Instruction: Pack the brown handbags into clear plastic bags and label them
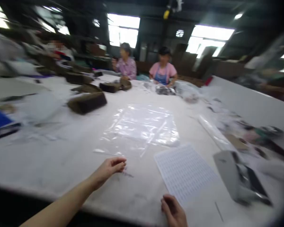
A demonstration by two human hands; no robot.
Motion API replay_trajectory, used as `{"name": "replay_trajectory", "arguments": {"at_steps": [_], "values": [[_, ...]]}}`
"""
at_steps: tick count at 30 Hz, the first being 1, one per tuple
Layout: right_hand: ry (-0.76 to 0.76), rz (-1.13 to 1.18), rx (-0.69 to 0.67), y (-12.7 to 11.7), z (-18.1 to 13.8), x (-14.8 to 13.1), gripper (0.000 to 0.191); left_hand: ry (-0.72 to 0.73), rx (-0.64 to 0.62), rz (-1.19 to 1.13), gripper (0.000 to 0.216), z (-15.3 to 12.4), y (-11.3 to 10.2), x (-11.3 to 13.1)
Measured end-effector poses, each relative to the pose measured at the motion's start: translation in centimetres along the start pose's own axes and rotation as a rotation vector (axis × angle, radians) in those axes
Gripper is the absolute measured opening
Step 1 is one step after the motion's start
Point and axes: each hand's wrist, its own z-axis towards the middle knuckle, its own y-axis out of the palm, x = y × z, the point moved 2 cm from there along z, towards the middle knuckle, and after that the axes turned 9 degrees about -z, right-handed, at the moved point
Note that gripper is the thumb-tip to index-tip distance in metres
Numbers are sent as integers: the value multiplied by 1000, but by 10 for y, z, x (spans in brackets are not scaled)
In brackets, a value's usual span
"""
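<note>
My left hand [113,167] hovers over the white table [61,164], just below the near edge of clear plastic bags [142,126] lying flat in a loose stack. Its fingertips and thumb are pressed together; whether anything small sits between them is hidden. Faint reddish and dark marks show right beside the fingertips. My right hand [174,210] is at the near table edge, loosely curled with a gap between thumb and fingers, and nothing shows in it. Closest to it is a white sheet [186,171] printed with rows of small text, perhaps labels.
Dark brown folded items [87,102] lie to the left, near a blue package [0,119]. Along the right are a clear plastic roll [215,132], a grey packet [239,176] and blurred clutter. A white board [255,101] stands behind. Several people [163,69] sit across the table.
</note>
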Motion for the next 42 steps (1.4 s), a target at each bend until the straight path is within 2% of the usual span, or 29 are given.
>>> {"name": "replay_trajectory", "arguments": {"at_steps": [3,7,9,12,18,22,25,29,33,35,37,39,42], "values": [[208,389,116,-31,-1,20,34,-256,-88,-368,39,30,36,-16],[505,711,497,-74,-4,48,42,-461,-95,-468,30,46,72,-31],[594,814,570,-87,-3,57,43,-507,-64,-478,25,47,82,-33],[652,916,525,-93,12,61,39,-520,-17,-529,19,48,94,-32],[704,961,399,-88,68,50,19,-574,89,-638,11,67,126,-33],[747,961,300,-92,93,45,8,-582,15,-612,15,80,151,-31],[781,932,260,-96,110,49,9,-575,-50,-558,19,86,165,-28],[793,858,229,-89,137,56,14,-590,-43,-503,19,93,173,-30],[663,785,256,-78,161,51,10,-592,-51,-477,15,97,175,-32],[589,753,297,-84,161,49,20,-596,-64,-462,16,95,170,-30],[543,728,308,-102,151,53,28,-601,-102,-446,21,91,158,-28],[500,709,215,-128,129,61,36,-607,-120,-413,26,84,142,-28],[452,696,-71,-161,88,75,52,-614,-66,-353,28,76,120,-33]]}}
